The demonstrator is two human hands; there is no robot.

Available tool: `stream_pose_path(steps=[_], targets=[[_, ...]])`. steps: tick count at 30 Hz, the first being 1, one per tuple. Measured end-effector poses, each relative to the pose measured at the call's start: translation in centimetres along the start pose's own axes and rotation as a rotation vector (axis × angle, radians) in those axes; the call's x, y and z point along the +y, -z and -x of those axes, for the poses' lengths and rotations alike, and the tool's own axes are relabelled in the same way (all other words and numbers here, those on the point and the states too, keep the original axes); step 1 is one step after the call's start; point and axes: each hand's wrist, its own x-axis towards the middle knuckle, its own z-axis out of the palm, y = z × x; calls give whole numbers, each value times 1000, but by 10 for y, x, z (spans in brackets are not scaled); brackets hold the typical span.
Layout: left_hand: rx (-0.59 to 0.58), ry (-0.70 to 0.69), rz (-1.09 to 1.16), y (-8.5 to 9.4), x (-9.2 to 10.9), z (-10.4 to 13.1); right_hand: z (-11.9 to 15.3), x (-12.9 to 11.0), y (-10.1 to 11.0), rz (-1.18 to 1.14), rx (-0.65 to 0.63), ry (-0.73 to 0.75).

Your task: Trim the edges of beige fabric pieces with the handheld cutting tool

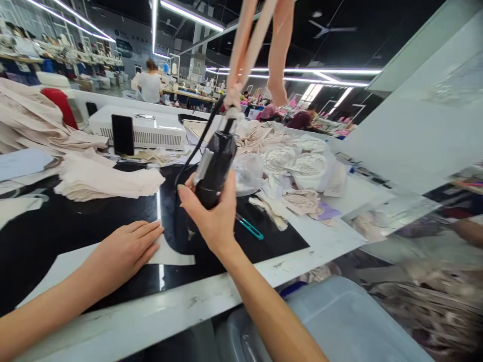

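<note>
My right hand is wrapped around a black corded handheld power tool. The tool is tilted, its narrow tip pointing down near the edge of a white curved piece, paper or fabric. Whether the tip touches anything I cannot tell. My left hand lies flat on that white piece, fingers stretched out together. Under both is a black shiny board. Knotted peach fabric strips hang from above to the tool's top. Teal thread snips lie right of my right hand.
A stack of cream fabric pieces lies back left, before a phone and a white vented box. Bundled fabric fills the back right. A grey plastic bin stands below the table's white front edge. People work farther off.
</note>
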Motion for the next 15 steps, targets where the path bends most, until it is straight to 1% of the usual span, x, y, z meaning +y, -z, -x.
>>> stream_pose_path(steps=[2,3,5,6,8,10,12,15], targets=[[-4,-19,-26,7,4,-8,4,-2,10,40,51,-5],[-2,-28,-22,12,10,-13,5,-2,16,77,88,6],[31,-57,8,20,25,-21,6,-1,27,144,115,26],[21,-75,47,21,33,-25,7,0,32,150,124,46],[12,-87,126,21,47,-28,9,2,38,108,129,88],[-9,-106,173,17,58,-28,13,2,40,34,127,102],[-32,-129,190,12,64,-27,17,2,40,-17,128,101],[-61,-135,189,7,66,-26,20,1,39,-38,135,114]])
